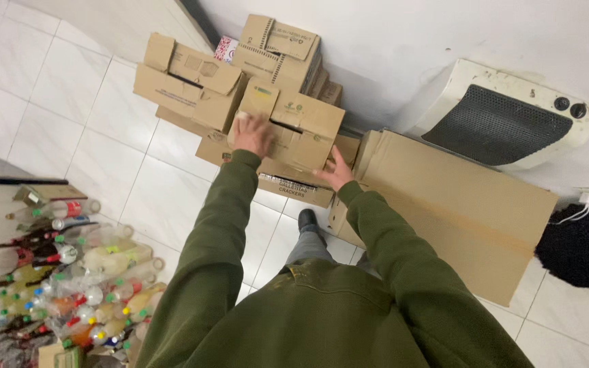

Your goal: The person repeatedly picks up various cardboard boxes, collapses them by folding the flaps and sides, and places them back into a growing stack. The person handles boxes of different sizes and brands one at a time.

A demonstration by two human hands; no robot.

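Cardboard box (301, 129): atop stack by wall | left hand (252, 133): spread flat on top flap | right hand (335, 170): spread against side | judged light, stiff, crushable; hold opposite lower edges.

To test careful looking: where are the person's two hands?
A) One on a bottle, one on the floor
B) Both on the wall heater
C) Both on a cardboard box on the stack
C: the left hand and right hand both rest on the cardboard box.
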